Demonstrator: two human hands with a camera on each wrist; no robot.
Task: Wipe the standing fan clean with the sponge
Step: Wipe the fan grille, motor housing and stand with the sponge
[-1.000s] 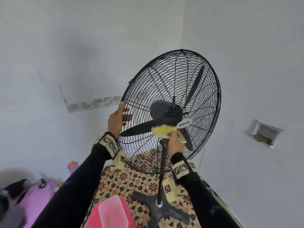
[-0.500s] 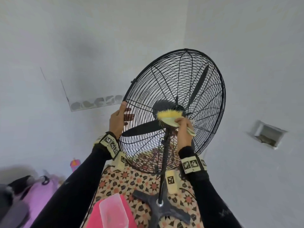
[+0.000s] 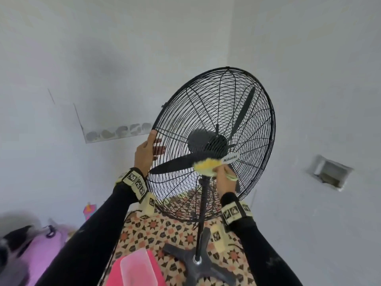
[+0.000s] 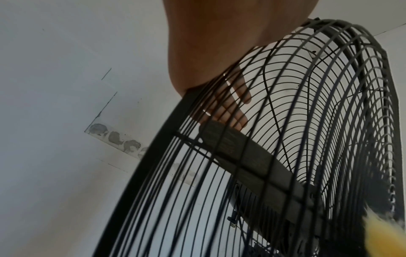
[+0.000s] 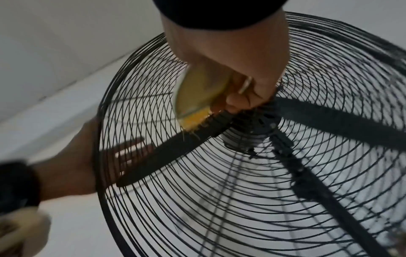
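- Gripping the rim of the big black wire-cage standing fan (image 3: 214, 129) with the left hand (image 3: 144, 153), thumb outside, fingers (image 4: 230, 111) poking round behind the wires (clearest from the left wrist cam).
- Clutching the fuzzy yellow sponge (image 3: 206, 166) in the right hand (image 3: 225, 180), pressing it against the cage right at the dark hub, just under the white "Mikachi" badge (image 3: 231, 158).
- Only showing up from the right wrist: sponge's smooth yellow-green back (image 5: 197, 92) and frayed edge touching the grille over a black blade (image 5: 167, 153).
- Only showing up from the head cam: black cross-shaped fan base (image 3: 198, 265) standing on the patterned tile floor (image 3: 148, 232).
- Sitting beside the base: clear plastic tub (image 3: 138, 271) on something pink, contents impossible to tell.
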